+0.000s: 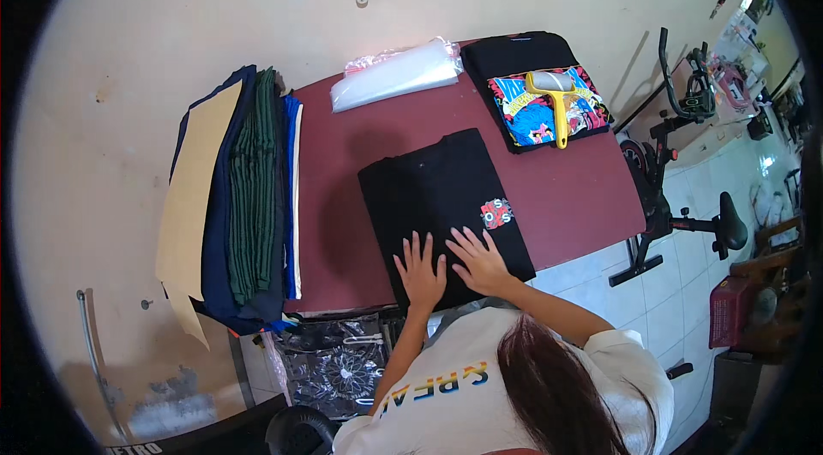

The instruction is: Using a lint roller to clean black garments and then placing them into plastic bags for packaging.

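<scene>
A folded black T-shirt (431, 191) with a small red and white chest print lies on the dark red tabletop (566, 211). My left hand (421, 275) rests flat on its lower part, fingers spread. To its right, my right hand (479, 262) also lies palm down on the cloth, fingers apart, below the print. Neither hand grips anything. At the back right, a yellow-handled lint roller (558, 105) lies on a colourful printed panel (527, 121) on folded black garments (527, 50). Clear plastic bags (398, 74) lie by the wall.
Folded green garments (254, 198), blue ones and a tan sheet (199, 198) are stacked at the table's left end. Packaged dark garments (341, 358) sit below the near edge. An exercise bike (656, 198) stands beyond the right edge.
</scene>
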The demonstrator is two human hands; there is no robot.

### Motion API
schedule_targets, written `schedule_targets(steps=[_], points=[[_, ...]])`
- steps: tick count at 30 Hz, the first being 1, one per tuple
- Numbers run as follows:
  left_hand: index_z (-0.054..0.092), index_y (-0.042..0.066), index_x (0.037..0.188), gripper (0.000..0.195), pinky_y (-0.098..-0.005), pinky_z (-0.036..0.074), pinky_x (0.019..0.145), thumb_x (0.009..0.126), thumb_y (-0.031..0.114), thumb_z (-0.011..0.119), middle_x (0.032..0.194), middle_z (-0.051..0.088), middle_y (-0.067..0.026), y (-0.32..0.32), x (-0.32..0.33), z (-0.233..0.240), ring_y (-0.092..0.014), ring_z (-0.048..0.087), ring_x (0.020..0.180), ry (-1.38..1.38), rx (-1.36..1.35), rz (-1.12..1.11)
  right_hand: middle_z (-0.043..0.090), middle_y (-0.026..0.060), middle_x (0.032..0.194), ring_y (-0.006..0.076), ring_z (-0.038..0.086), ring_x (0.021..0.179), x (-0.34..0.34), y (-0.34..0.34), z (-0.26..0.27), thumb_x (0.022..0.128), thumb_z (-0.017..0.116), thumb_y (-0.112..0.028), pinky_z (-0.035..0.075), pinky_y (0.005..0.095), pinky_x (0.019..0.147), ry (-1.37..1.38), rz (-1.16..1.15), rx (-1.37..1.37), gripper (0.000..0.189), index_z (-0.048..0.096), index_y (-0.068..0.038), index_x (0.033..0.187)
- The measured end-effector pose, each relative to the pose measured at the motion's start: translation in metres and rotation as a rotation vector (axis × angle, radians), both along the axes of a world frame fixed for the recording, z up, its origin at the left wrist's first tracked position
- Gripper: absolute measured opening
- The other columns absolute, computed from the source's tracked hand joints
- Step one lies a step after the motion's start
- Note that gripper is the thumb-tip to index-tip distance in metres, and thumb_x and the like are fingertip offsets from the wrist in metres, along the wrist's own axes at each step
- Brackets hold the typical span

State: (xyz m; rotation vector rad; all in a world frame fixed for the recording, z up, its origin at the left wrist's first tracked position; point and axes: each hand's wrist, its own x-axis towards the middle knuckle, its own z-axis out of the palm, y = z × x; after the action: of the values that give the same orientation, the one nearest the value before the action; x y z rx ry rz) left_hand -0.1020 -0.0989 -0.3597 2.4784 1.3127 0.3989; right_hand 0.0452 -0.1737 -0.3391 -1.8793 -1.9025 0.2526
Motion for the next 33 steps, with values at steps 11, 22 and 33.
schedule_targets(steps=[11,22,33], points=[[0.03,0.017,0.138,0.059,-0.065,0.005,0.099,0.087,0.043,0.043,0.145,0.018,-0.0151,0.026,-0.017,0.005,-0.04,0.011,0.133,0.154,0.112,0.354,0.026,0.0138,0.142,0.0317,0.021,0.132,0.064,-0.011,0.008,0.084,0.048,-0.032,0.011,0.059,0.102,-0.13,-0.4,-0.017,0.054,0.037,-0.009,0.132],[0.025,0.005,0.138,0.066,-0.0531,0.003,0.106,0.087,0.043,0.041,0.145,0.013,-0.0219,0.01,0.043,-0.002,-0.038,0.008,0.134,0.02,-0.087,0.293,0.036,0.0092,0.137,0.0274,0.031,0.127,0.052,0.003,-0.002,0.086,0.047,-0.031,0.018,0.0507,0.102,0.129,0.044,-0.048,0.045,0.045,-0.01,0.126],[0.02,-0.003,0.137,0.065,-0.0515,0.005,0.107,0.091,0.041,0.035,0.144,0.019,-0.0181,0.052,0.035,-0.007,-0.031,0.015,0.134,0.064,-0.063,0.498,0.052,0.0121,0.117,0.0284,0.045,0.113,0.09,0.048,-0.018,0.083,0.049,-0.037,0.017,0.0558,0.102,-0.087,-0.011,0.076,0.045,0.056,-0.005,0.113]])
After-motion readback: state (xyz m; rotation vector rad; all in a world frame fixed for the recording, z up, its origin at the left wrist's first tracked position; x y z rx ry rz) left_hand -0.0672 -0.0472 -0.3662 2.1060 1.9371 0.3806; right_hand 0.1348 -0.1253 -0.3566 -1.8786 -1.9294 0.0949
